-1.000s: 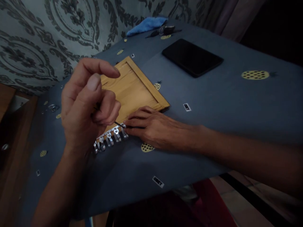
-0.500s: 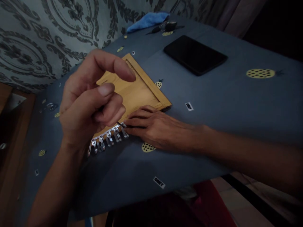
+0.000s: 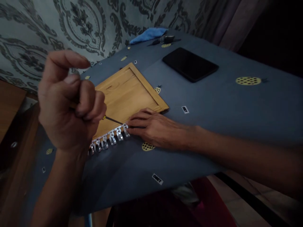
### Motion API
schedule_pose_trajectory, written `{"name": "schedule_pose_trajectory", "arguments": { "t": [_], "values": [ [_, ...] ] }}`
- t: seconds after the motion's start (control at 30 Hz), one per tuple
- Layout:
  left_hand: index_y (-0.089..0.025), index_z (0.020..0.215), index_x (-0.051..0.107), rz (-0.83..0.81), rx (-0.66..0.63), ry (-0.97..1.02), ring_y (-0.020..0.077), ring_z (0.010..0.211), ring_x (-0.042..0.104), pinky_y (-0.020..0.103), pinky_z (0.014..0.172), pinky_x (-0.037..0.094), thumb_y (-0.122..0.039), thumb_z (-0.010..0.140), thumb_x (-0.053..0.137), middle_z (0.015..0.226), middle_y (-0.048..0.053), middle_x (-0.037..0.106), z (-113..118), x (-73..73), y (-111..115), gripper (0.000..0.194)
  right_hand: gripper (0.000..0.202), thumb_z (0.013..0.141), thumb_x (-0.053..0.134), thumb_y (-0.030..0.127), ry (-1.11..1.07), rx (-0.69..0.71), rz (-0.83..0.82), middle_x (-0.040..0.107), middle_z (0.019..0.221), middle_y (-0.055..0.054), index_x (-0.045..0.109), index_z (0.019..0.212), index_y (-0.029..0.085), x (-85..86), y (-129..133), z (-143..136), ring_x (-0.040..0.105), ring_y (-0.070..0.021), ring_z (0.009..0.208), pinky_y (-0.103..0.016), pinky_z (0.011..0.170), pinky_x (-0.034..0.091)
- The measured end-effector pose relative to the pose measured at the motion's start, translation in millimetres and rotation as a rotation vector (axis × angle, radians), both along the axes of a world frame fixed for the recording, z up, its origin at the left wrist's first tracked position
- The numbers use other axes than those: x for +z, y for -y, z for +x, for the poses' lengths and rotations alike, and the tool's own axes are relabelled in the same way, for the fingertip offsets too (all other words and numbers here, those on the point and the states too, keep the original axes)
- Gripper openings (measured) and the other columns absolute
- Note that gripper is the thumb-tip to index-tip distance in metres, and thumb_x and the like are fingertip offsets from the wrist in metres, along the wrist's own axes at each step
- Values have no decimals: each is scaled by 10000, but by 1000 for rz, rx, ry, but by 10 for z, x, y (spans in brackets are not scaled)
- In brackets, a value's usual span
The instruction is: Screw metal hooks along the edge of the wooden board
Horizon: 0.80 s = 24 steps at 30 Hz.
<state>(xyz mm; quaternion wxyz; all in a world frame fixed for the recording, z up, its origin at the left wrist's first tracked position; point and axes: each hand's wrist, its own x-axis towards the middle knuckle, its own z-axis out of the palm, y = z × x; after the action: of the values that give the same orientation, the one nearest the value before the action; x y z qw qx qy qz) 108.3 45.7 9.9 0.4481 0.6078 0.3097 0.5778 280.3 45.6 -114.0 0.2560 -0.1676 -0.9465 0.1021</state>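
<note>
My left hand (image 3: 71,104) is raised at the left and closed round a screwdriver (image 3: 114,120), its handle mostly hidden in my fist. A bit of yellow shows at the base of the dark shaft. The shaft slopes down to the right, its tip at the far right end of a metal hook rail (image 3: 112,136). Several shiny hooks hang from this rail along the near edge of a wooden framed panel (image 3: 132,91). My right hand (image 3: 157,127) lies over the panel's near edge with fingers stretched out, fingertips beside the screwdriver tip and the end hook.
On the blue patterned tablecloth (image 3: 203,107) a black phone or tablet (image 3: 190,64) lies beyond the panel. A blue cloth (image 3: 149,34) and a dark tool (image 3: 164,40) are at the back. A patterned curtain (image 3: 82,25) hangs behind, with wooden furniture (image 3: 10,104) at the left.
My left hand appears further left, uncovering more of the panel and the screwdriver shaft. The view has shifted slightly. My right hand stays in place at the rail's end.
</note>
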Motion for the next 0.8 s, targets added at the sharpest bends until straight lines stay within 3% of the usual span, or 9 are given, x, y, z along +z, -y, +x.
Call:
{"name": "schedule_pose_trajectory", "arguments": {
  "t": [0.3,0.8],
  "values": [
    [-139,796,659,-32,-75,64,42,310,109,128,292,246,-34,845,409,392,-98,245,64,-212,-13,276,274,984,495,137,0,-6,22,679,1252,-124,657,1204,158,11,0,-3,566,-257,1177,-447,977,414],
    [-192,773,687,-28,-40,4,38,298,79,155,276,192,-110,779,518,392,-115,196,38,-257,-19,188,310,998,458,135,7,3,-2,668,1277,-130,650,1240,118,36,9,3,558,-274,1185,-463,1012,409]
  ]
}}
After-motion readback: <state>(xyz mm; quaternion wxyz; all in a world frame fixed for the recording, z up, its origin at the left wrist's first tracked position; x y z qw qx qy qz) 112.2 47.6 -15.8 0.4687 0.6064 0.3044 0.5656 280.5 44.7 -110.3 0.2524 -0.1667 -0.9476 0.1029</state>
